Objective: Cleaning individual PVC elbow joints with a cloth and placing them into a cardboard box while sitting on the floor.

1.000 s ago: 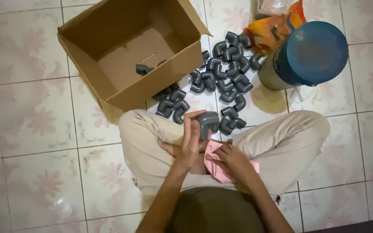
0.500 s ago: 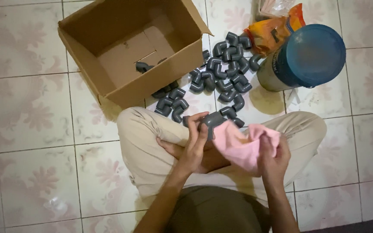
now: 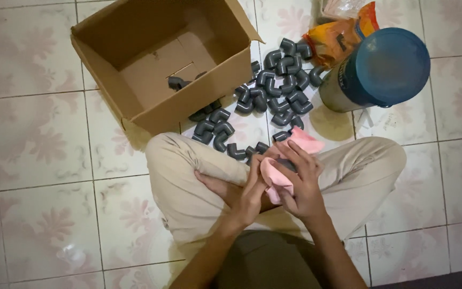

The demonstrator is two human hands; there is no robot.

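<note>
My left hand (image 3: 246, 194) and my right hand (image 3: 301, 184) meet over my crossed legs. The right hand presses a pink cloth (image 3: 301, 141) around a grey pipe elbow fitting (image 3: 286, 164), of which only a dark sliver shows between the fingers. The left hand grips the same fitting from the other side. Just beyond my knees, a pile of several grey elbow fittings (image 3: 279, 85) lies on the tiled floor.
An open cardboard box (image 3: 135, 115) stands at the far left with one grey elbow (image 3: 176, 83) inside. A round canister with a blue lid (image 3: 389, 67) stands at the far right, and an orange plastic bag (image 3: 333, 42) lies behind it.
My right hand lifted the pink cloth from my lap and wrapped it over the fitting held in my left hand. Both hands are now close together.
</note>
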